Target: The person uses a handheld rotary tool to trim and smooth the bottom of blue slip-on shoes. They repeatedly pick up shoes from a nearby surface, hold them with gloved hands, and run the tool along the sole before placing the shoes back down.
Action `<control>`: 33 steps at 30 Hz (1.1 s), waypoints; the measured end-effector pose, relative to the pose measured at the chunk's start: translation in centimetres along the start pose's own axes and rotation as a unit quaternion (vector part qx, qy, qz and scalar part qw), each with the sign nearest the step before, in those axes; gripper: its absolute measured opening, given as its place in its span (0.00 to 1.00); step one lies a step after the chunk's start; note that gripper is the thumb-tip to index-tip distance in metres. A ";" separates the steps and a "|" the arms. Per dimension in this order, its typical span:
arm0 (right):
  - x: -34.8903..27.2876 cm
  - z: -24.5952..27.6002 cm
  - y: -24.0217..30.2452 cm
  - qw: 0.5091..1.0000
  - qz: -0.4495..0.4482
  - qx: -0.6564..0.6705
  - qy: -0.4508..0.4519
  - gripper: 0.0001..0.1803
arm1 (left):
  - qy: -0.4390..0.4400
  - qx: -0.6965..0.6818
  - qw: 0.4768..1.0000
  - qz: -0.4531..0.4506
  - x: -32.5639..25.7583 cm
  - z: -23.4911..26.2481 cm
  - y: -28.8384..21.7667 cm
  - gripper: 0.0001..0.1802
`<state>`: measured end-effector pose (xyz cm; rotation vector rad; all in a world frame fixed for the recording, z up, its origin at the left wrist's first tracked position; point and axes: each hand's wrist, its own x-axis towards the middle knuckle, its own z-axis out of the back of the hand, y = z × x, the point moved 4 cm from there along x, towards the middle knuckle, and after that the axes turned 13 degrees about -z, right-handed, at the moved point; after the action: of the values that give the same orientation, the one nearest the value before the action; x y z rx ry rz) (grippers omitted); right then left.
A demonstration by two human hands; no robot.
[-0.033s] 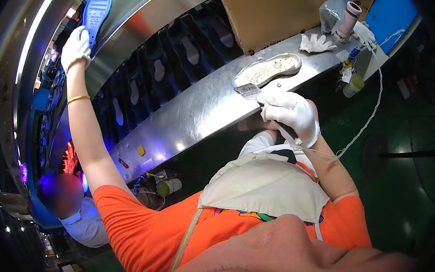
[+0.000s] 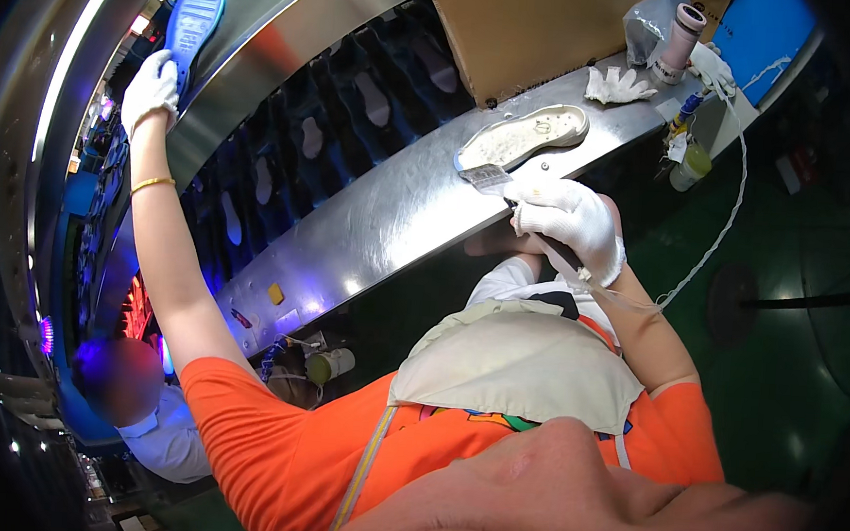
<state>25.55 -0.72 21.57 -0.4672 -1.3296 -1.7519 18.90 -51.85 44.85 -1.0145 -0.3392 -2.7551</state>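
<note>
Stretched out to the upper left, my left hand (image 2: 150, 93), in a white knit glove, is closed round one end of a blue shoe sole (image 2: 195, 23). The sole is held over the metal edge of the machine. My right hand (image 2: 572, 221), also gloved, grips a flat brush (image 2: 487, 179) whose thin clear tube trails back past my wrist. The brush's wide head is at the toe end of a white shoe sole (image 2: 525, 138) lying on the metal ledge; whether it touches the sole I cannot tell.
Beyond the ledge (image 2: 379, 219) runs a dark conveyor (image 2: 309, 93) with several pale soles. A cardboard box (image 2: 546, 30), spare glove (image 2: 618, 87) and pink bottle (image 2: 680, 43) are at the far right. A white tube (image 2: 739, 187) hangs there. Another person (image 2: 166, 440) is at lower left.
My left hand and the blue sole have shifted very slightly to the right. My right hand, the brush and the white sole look unchanged.
</note>
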 end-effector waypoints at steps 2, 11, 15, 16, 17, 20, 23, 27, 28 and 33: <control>-0.3 0.6 -0.1 0.999 0.024 -0.011 -0.025 0.14 | 0.046 0.054 0.997 0.032 0.6 0.0 -0.6 0.21; -0.3 1.4 -0.2 0.997 -0.016 -0.045 -0.056 0.14 | 0.179 0.066 0.979 -0.070 0.6 1.5 -5.9 0.38; 0.3 0.4 -1.0 0.998 -0.043 -0.041 -0.031 0.13 | 0.033 0.219 0.949 -0.223 0.9 2.1 -9.7 0.28; 0.9 0.1 -0.3 0.998 -0.043 -0.016 -0.039 0.08 | 0.038 0.226 0.938 -0.261 1.1 2.9 -11.2 0.29; 0.9 -0.1 -0.5 0.998 -0.051 0.003 -0.035 0.09 | 0.041 0.234 0.923 -0.302 1.4 3.6 -12.1 0.30; 1.2 -0.5 -0.3 0.997 -0.044 -0.013 -0.064 0.09 | -0.047 0.052 0.966 -0.249 4.3 2.4 -9.3 0.33; 1.1 -0.6 -0.7 0.993 -0.104 0.020 -0.044 0.09 | -0.043 0.009 0.988 -0.148 4.8 -0.4 -6.7 0.32; 0.0 -0.6 -2.0 0.983 -0.158 0.066 -0.065 0.09 | 0.139 -0.119 0.977 -0.113 5.1 -3.7 -7.3 0.36; -0.2 -0.5 -2.3 0.983 -0.158 0.071 -0.062 0.10 | 0.088 -0.095 0.983 -0.128 4.4 -2.9 -8.3 0.38; -1.6 -0.7 -5.0 0.971 -0.187 0.114 -0.095 0.12 | 0.069 -0.095 0.971 -0.208 2.6 3.7 -12.3 0.36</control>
<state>22.59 -0.39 17.24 -0.2684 -1.8276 -1.8557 16.08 -39.33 47.46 -0.8664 -0.2990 -3.2720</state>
